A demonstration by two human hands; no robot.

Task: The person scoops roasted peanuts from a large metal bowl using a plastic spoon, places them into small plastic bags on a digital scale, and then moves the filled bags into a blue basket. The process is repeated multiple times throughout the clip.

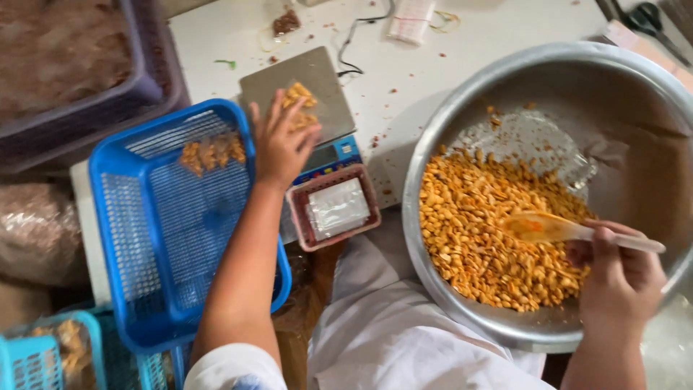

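My left hand [280,141] rests on a small clear bag of orange snack mix [299,101] lying on the metal plate of a kitchen scale [317,87]. My right hand [619,273] grips the handle of a plastic spoon [548,227], whose bowl lies on the heap of orange snack mix [491,231] inside a large steel bowl [462,123]. A clear plastic bag [534,141] lies in the bowl behind the heap.
A blue plastic basket [173,238] with one filled packet [211,152] sits left of the scale. A small pink tray [333,209] of empty bags lies in front of the scale. Purple crates [86,79] stand far left; scissors [646,18] lie top right.
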